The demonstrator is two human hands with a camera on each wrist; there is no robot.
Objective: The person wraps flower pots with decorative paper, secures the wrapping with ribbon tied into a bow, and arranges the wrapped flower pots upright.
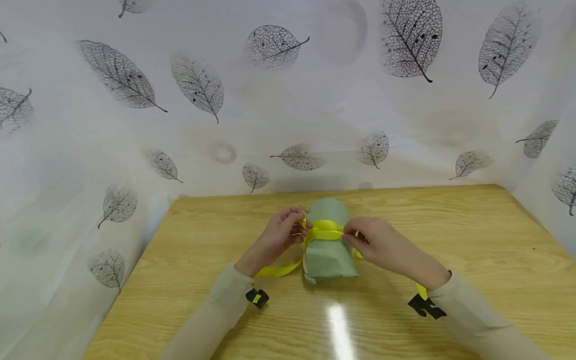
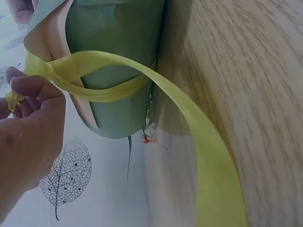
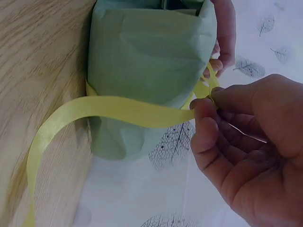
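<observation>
A bundle wrapped in pale green paper [image 1: 330,260] lies on the table, with a yellow ribbon [image 1: 327,234] passed around its middle. My left hand [image 1: 281,232] is at the bundle's left side, pinching the ribbon between thumb and fingers, as the left wrist view shows. On the opposite side my right hand [image 1: 378,242] pinches the ribbon with thumb and forefinger; the right wrist view shows a long ribbon tail [image 3: 109,106] trailing from that pinch. Another wide tail [image 2: 208,156] curves down past the paper in the left wrist view. A small red flower [image 2: 146,140] peeks out beyond the wrapping.
The wooden table [image 1: 472,225] carries the bundle. Behind it and along the sides hangs a white cloth [image 1: 315,110] printed with dark leaves. Black straps [image 1: 257,298] hang at both sleeve cuffs.
</observation>
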